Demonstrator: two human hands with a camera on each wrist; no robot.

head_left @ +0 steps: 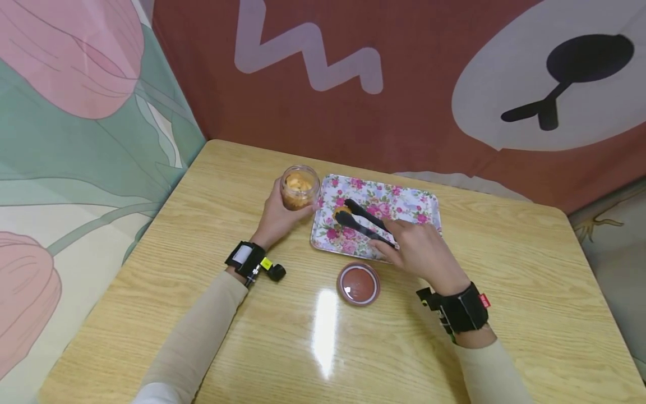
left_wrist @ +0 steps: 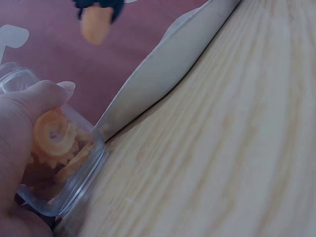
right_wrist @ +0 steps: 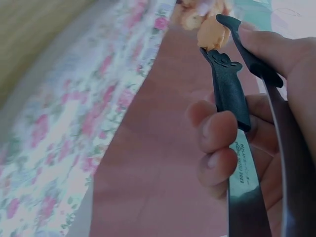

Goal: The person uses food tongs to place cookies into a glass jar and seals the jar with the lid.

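My left hand (head_left: 281, 216) grips an open clear jar (head_left: 301, 205) of round orange-brown biscuits (left_wrist: 53, 136) at the tray's left edge. In the left wrist view the thumb lies across the jar's wall. My right hand (head_left: 421, 249) holds metal tongs (head_left: 370, 229) with black tips over the flowered tray (head_left: 328, 238). Pinched between the tips is one biscuit (right_wrist: 213, 33); the left wrist view shows that biscuit (left_wrist: 96, 27) held up clear of the table. On the table in front of the tray lies a round reddish-brown lid (head_left: 359, 284) with a pale ring.
The wooden table (head_left: 282, 348) ends at a brown printed backdrop (head_left: 353, 123) behind the tray. Another printed sheet (head_left: 101, 157) with tulips hangs along the left side. Both wrists wear black straps (head_left: 461, 308) with small cameras.
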